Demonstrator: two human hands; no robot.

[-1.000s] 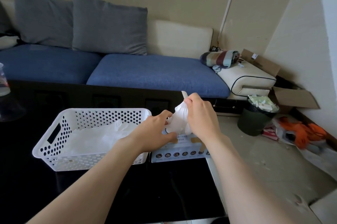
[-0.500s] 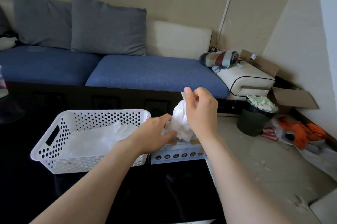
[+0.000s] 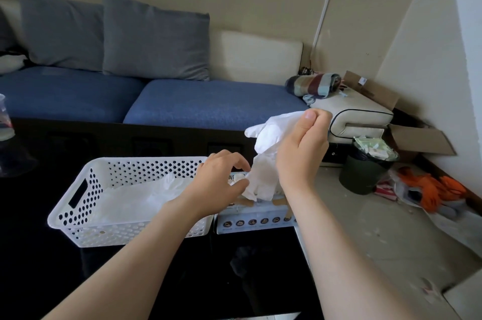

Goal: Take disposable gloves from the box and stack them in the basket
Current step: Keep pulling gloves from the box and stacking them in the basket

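White disposable glove [image 3: 268, 142], thin, crumpled and faintly translucent, hung above the box [image 3: 257, 219] just right of the basket [image 3: 104, 235]. Its fingers splayed leftward at the top and its lower end trailed down to the box's top. The right hand [image 3: 302, 155] pinched the glove's upper part between thumb and curled fingertips, raised well above the basket's rim. The left hand [image 3: 217, 184] lay over the basket's right end and the box's near left edge, fingers curled and thumb touching the glove's lower end. Whether it gripped the glove or only rested against it could not be told.

Inside the basket lay a low, rumpled pile of gloves [image 3: 146, 197] of the same white film, its separate pieces impossible to pick out. The left forearm covered the basket's near right corner. Both hands and the hanging glove masked most of the box's top, so its opening was out of sight. A row of small round icons on the box's front was too small to read. Basket and box stood side by side, touching or nearly so, on a glossy black table [image 3: 52, 280].
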